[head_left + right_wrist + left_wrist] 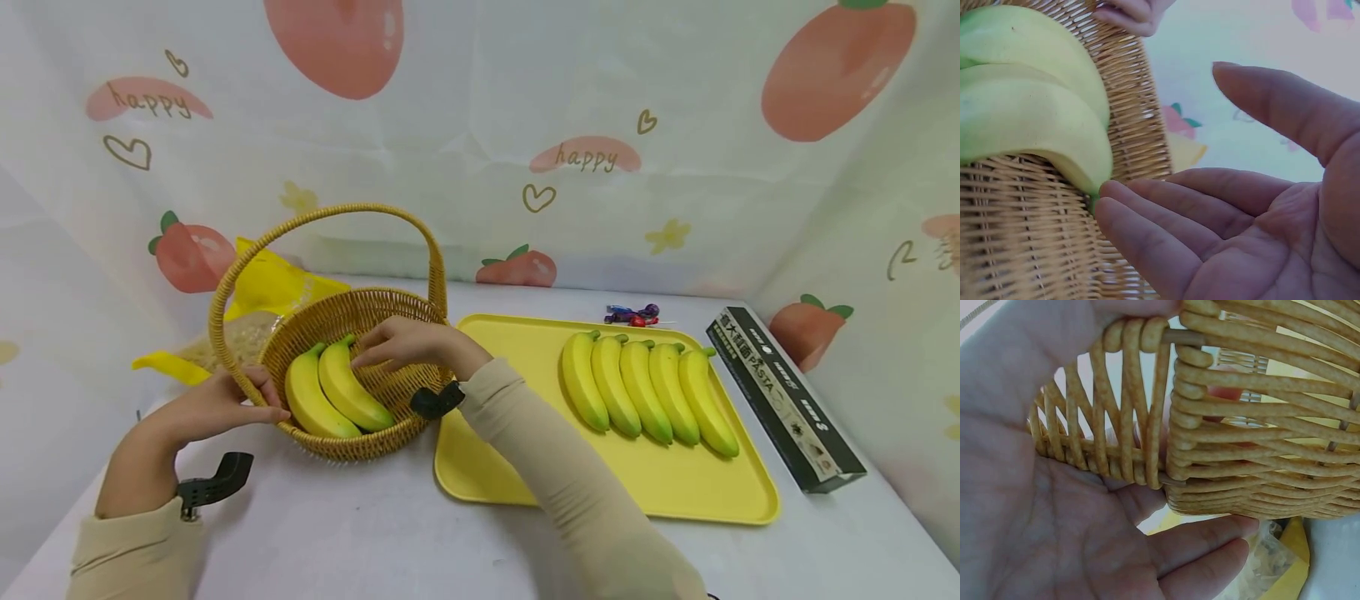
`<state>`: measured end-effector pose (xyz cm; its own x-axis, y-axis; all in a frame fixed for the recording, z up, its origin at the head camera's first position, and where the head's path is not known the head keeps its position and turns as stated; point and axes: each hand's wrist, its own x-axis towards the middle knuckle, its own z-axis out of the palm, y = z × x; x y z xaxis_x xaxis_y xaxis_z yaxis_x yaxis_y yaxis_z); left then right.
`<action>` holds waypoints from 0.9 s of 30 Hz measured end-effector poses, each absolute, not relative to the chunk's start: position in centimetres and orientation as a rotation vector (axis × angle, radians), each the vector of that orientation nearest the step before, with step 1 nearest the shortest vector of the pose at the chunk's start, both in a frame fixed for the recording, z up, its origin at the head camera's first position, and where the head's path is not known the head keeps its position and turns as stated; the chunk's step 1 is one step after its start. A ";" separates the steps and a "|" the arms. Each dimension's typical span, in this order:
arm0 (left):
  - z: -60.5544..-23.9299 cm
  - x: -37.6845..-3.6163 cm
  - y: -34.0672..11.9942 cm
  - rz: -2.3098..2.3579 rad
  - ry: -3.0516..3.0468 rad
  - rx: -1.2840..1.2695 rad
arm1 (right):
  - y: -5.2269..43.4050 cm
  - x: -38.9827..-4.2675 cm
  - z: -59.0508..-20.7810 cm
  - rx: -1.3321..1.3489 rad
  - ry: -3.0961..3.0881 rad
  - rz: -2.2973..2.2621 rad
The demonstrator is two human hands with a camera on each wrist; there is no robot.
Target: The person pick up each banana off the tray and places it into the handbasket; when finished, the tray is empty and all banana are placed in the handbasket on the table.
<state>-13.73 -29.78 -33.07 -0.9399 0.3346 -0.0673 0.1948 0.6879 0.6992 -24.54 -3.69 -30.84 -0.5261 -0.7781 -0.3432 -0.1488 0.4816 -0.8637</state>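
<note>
A wicker basket (337, 447) with a tall arched handle stands left of centre. My left hand (217, 406) grips it at the left, where the handle meets the rim; in the left wrist view the palm (1066, 525) lies against the woven handle base. Two bananas (347, 392) lie side by side inside. Over the basket, my right hand (408, 343) reaches in from the right with nothing in its grasp. In the right wrist view its relaxed fingers (1147, 244) are right at the tip of the nearer banana (1035, 119), thumb spread apart.
Right of the basket is a yellow tray (495, 450) bearing a row of several bananas (637, 387). A black pasta box (783, 400) lies along its right side. Wrapped lollipops (633, 315) sit behind the tray, and a yellow bag (273, 283) is behind the basket.
</note>
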 end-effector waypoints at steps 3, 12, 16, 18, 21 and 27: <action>-33.2 -13.7 -29.8 1.088 2.716 0.434 | -2.4 -24.3 -30.5 -0.808 1.995 -1.044; -33.3 -13.7 -29.9 1.087 2.729 0.449 | 2.2 -23.5 -29.6 -0.945 2.110 -0.997; -33.4 -13.7 -29.7 1.096 2.733 0.485 | 4.5 -23.0 -29.6 -0.932 2.135 -1.017; -33.3 -13.7 -29.8 1.093 2.733 0.484 | 5.5 -22.7 -29.8 -0.930 2.152 -1.040; -33.2 -13.7 -29.9 1.088 2.736 0.478 | 7.0 -22.4 -30.4 -0.933 2.161 -1.103; -33.3 -13.7 -29.9 1.087 2.738 0.482 | 9.5 -21.3 -32.2 -0.913 2.162 -1.182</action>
